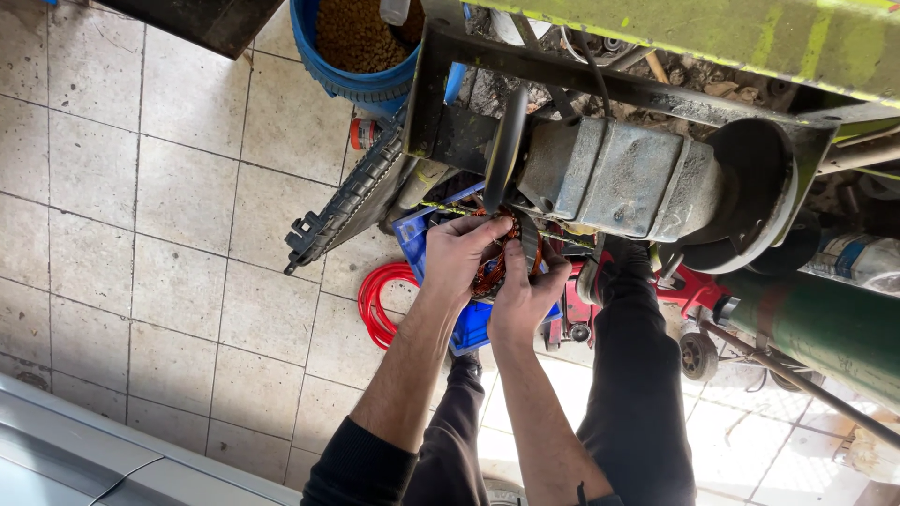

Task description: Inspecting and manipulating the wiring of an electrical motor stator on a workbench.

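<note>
Copper windings (489,272) of a round stator-like part sit at the centre of the frame, just under a grimy grey metal housing (619,178) that is bolted into a dark steel frame (562,80). My left hand (459,255) curls over the part from the left, fingers bent tight around its edge, and my right hand (525,298) closes on it from below and the right, thumb pressed against the dark ring. Behind my hands lies a blue plastic crate (473,323), with a coiled red hose (380,305) on the tiled floor (141,234) to its left. A blue bucket (352,80) stands at the top, and a green cylinder (825,328) lies at right.
</note>
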